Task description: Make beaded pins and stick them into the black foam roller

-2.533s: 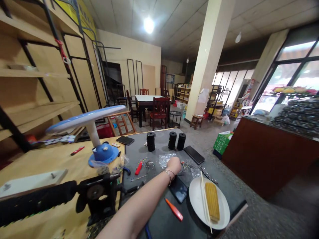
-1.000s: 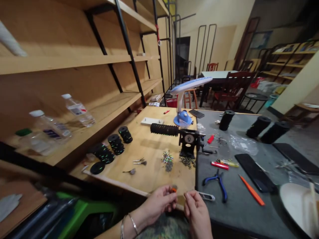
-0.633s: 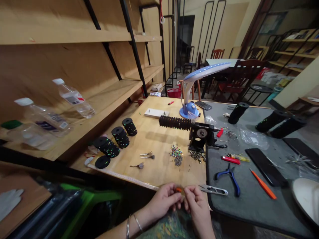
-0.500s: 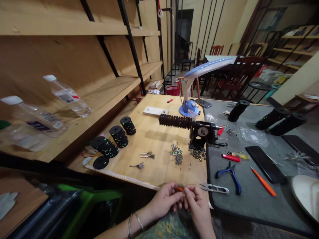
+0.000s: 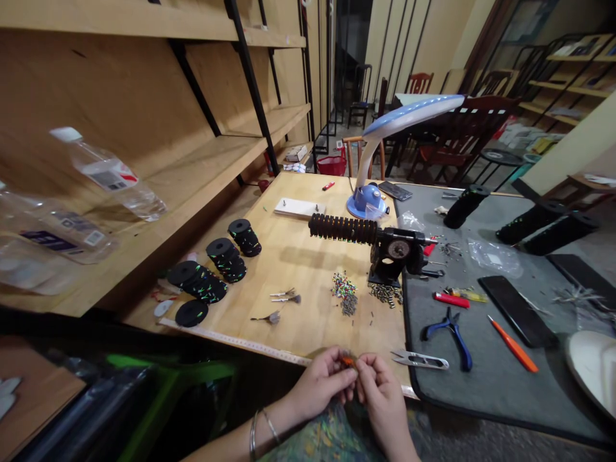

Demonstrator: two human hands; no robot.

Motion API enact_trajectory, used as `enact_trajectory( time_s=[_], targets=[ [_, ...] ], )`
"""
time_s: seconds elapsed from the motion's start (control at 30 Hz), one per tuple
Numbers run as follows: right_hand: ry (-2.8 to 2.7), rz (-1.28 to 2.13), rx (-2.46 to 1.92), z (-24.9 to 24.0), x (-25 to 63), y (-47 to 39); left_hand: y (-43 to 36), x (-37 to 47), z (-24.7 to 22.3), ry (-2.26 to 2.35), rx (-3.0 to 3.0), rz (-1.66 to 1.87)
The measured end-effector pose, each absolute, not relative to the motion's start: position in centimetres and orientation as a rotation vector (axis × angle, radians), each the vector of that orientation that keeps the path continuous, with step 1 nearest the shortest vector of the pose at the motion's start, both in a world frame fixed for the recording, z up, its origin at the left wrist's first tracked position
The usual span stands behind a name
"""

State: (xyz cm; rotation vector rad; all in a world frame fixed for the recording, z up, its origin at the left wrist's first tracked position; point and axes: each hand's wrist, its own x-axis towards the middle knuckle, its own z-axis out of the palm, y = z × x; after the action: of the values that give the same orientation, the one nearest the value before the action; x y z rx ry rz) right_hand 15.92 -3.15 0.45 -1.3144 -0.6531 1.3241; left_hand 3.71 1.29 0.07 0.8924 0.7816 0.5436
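Observation:
My left hand (image 5: 326, 380), with bangles at its wrist, pinches a small orange piece (image 5: 347, 362) at the table's front edge. My right hand (image 5: 382, 385) touches it from the other side, fingertips closed at the same piece; its finer detail is too small to tell. Beyond the hands lie a pile of coloured beads (image 5: 343, 285), a heap of small grey pieces (image 5: 349, 305) and some feather-like bits (image 5: 273, 317). A black clamp device (image 5: 392, 250) holds a ridged black roll (image 5: 342, 229) over the wooden table.
Black foam spools (image 5: 226, 256) stand at the left of the table (image 5: 298, 256). On the grey mat (image 5: 481, 398) lie snips (image 5: 421, 360), blue pliers (image 5: 455, 337), an orange pen-like tool (image 5: 513, 344) and a phone (image 5: 517, 311). A blue lamp (image 5: 366, 200) stands behind. Bottles (image 5: 113, 176) rest on the shelf.
The view has shifted slightly, so the table items appear a little moved. Both hands stay together at the orange piece, with only slight finger movement.

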Motion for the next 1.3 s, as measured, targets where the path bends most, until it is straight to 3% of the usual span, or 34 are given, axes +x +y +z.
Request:
enact_trajectory(
  time_s=[0.43, 1.3],
  targets=[
    [-0.673, 1.245, -1.457, -0.2, 16.3, -3.7, 1.4, 3.8, -0.1, 0.972, 0.876, 0.625],
    [-0.653, 1.415, -1.392, -0.8, 15.9, -3.8, 0.8, 3.6, 0.2, 1.047, 1.116, 0.752]
  ],
)
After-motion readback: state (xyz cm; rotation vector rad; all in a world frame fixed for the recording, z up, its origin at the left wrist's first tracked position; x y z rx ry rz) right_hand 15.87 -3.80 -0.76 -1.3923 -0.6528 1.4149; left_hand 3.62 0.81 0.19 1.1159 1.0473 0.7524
